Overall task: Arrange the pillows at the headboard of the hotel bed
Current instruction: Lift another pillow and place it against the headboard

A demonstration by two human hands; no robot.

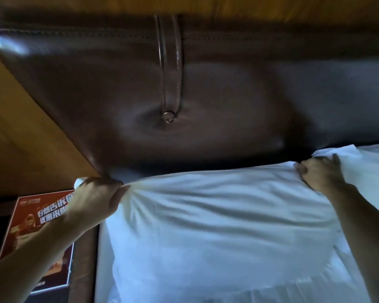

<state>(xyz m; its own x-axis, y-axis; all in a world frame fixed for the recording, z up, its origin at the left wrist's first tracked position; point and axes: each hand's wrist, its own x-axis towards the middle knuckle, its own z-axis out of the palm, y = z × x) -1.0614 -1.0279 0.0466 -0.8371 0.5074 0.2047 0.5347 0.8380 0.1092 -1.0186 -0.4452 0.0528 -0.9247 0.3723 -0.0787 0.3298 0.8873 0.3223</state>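
A white pillow [217,219] lies on the bed just below the brown padded leather headboard [140,95]. My left hand [94,200] grips the pillow's far left corner, bunching the cloth. At the far right corner, my right hand [322,171] has its fingers curled over the pillow's top edge. A second white pillow [372,162] shows at the right edge, partly behind my right hand.
A red printed sign [26,228] stands on the dark bedside surface at the lower left. A wood wall panel [15,132] runs left of the headboard. White bed linen [105,270] shows along the pillow's left side.
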